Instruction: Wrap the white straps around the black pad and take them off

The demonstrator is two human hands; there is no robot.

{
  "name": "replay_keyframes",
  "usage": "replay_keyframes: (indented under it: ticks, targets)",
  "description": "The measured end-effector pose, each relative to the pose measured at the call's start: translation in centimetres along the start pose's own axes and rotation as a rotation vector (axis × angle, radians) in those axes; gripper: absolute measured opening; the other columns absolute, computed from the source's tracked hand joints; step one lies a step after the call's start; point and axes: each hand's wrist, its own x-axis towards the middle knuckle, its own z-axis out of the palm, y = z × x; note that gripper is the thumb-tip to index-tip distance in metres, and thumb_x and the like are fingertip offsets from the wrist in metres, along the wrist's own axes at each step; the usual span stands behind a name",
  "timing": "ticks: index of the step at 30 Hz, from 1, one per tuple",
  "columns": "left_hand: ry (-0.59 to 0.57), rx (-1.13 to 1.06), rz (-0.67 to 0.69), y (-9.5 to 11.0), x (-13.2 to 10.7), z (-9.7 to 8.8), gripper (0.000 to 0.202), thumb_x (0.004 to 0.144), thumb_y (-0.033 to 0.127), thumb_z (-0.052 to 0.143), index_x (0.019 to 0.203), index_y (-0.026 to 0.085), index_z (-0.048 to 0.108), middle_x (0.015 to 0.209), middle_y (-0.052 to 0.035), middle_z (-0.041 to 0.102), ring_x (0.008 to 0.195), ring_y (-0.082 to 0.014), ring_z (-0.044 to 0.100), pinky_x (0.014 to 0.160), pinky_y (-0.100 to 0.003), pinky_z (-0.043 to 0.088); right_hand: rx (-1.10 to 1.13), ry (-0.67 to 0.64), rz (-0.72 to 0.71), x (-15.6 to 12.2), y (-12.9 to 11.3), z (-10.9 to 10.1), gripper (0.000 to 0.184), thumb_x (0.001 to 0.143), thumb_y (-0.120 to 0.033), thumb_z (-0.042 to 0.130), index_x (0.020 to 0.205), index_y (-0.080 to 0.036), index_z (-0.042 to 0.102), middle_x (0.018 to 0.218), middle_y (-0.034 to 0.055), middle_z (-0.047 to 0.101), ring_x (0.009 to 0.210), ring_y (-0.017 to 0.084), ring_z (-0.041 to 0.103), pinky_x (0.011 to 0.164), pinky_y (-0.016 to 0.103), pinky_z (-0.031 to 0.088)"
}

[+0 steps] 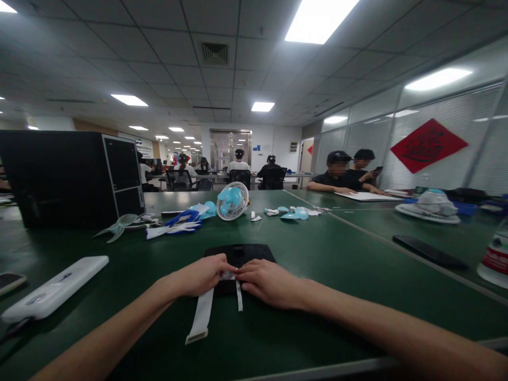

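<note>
A flat black panel-like device (254,253) lies on the green table in front of me. Over its near part, my left hand (206,275) has its fingers curled and the index fingertip pressed toward a small pale patch (227,275). From the other side my right hand (273,283) meets it, fingers bent and close together, tips at the same patch. What the fingertips pinch is hidden. A wide white ribbon cable (201,315) with an end connector runs toward me from under my left hand. A narrow white strip (239,296) hangs between the hands.
Behind the device are a small white fan (233,201) with blue blades, blue-white gloves (174,226) and blue pieces (294,214). A black computer case (59,180) stands left, near a white power bank (59,286). Right are a phone (428,252), a bottle (496,256) and two seated people.
</note>
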Motion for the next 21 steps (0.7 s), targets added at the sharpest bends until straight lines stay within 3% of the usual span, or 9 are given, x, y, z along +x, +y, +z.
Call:
replay_keyframes:
  ticks: [7, 14, 21]
  targets:
    - [0.005, 0.005, 0.009, -0.6, 0.1, 0.3, 0.041, 0.087, 0.019, 0.038, 0.124, 0.031, 0.051, 0.110, -0.0029, 0.052, 0.094, -0.0157, 0.052, 0.086, -0.029, 0.039, 0.053, -0.034, 0.065, -0.3, 0.3, -0.1, 0.041, 0.093, -0.037, 0.037, 0.125, -0.019, 0.056, 0.128, 0.0083, 0.055, 0.118, 0.021, 0.049, 0.102, 0.038, 0.035]
    - [-0.013, 0.017, 0.001, 0.6, -0.2, -0.5, 0.044, 0.085, 0.014, 0.036, 0.122, 0.031, 0.053, 0.109, -0.0020, 0.051, 0.096, -0.0155, 0.051, 0.088, -0.029, 0.040, 0.144, -0.035, 0.080, -2.0, 1.2, -0.9, 0.040, 0.094, -0.033, 0.034, 0.126, -0.019, 0.055, 0.129, 0.0069, 0.055, 0.119, 0.018, 0.048, 0.105, 0.035, 0.034]
    - [-0.007, -0.008, -0.022, 0.6, -0.3, -0.5, 0.042, 0.086, 0.016, 0.038, 0.123, 0.031, 0.052, 0.112, -0.0014, 0.051, 0.097, -0.0158, 0.051, 0.087, -0.030, 0.041, 0.179, -0.041, 0.158, -4.1, 2.5, -2.2, 0.041, 0.095, -0.035, 0.032, 0.117, -0.016, 0.062, 0.124, 0.0067, 0.058, 0.111, 0.017, 0.054, 0.100, 0.032, 0.039]
